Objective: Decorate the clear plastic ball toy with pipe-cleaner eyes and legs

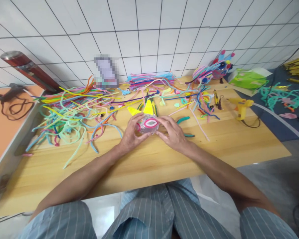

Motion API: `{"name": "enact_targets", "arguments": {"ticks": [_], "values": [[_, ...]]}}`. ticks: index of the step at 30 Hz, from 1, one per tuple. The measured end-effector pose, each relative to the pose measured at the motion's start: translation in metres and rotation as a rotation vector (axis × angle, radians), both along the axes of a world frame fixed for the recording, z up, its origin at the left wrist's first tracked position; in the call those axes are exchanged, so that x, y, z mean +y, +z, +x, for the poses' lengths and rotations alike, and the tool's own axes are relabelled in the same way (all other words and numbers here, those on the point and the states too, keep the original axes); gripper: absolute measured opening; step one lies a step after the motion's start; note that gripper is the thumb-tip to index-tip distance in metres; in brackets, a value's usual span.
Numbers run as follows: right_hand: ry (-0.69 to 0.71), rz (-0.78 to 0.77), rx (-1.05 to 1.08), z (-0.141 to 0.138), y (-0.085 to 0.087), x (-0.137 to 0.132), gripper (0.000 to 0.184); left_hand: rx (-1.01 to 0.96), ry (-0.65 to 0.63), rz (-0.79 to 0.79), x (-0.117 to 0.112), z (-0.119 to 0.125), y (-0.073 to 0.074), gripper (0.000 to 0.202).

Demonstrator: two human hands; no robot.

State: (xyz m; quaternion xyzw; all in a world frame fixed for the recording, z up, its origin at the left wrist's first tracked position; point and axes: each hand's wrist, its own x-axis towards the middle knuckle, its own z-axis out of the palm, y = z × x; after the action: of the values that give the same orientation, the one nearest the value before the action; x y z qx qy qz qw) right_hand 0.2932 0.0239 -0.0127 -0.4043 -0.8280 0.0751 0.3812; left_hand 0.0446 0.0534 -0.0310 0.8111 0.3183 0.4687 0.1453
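I see my left hand (131, 134) and right hand (173, 132) holding a figure (149, 124); pipe cleaners (150, 79) behind, glue gun (241, 108) rightward.

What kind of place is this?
Probably a craft workspace: colourful pipe cleaners are strewn over the table, and a yellow glue gun lies towards the right.

The table (149, 162) gave my hands free passage along its near edge. Tangled pipe cleaners (69, 131) blocked the way left of my left grip (131, 136); teal handles (183, 119) obstructed just beyond my right grip (173, 133), with the glue gun (241, 108) farther right.
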Motion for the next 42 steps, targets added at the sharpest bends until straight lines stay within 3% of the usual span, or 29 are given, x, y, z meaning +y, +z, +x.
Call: {"name": "enact_targets", "arguments": {"ticks": [18,22,28,37,42], "values": [[0.024,0.036,-0.041,0.0,-0.006,-0.001,0.06,0.024,-0.006,-0.024,-0.001,0.001,0.003,0.069],[0.028,0.057,-0.048,-0.002,-0.008,-0.003,0.064,-0.052,-0.023,-0.128,-0.006,-0.001,0.007,0.051],[0.052,0.069,-0.054,-0.006,-0.007,-0.01,0.066,-0.19,0.05,-0.259,-0.011,0.002,0.006,0.029],[0.053,-0.002,-0.04,-0.005,-0.008,-0.01,0.061,-0.181,0.042,-0.277,-0.01,0.002,0.005,0.029],[0.047,-0.026,-0.068,-0.003,0.007,-0.012,0.055,-0.124,0.006,-0.152,-0.007,0.003,-0.001,0.056]]}}
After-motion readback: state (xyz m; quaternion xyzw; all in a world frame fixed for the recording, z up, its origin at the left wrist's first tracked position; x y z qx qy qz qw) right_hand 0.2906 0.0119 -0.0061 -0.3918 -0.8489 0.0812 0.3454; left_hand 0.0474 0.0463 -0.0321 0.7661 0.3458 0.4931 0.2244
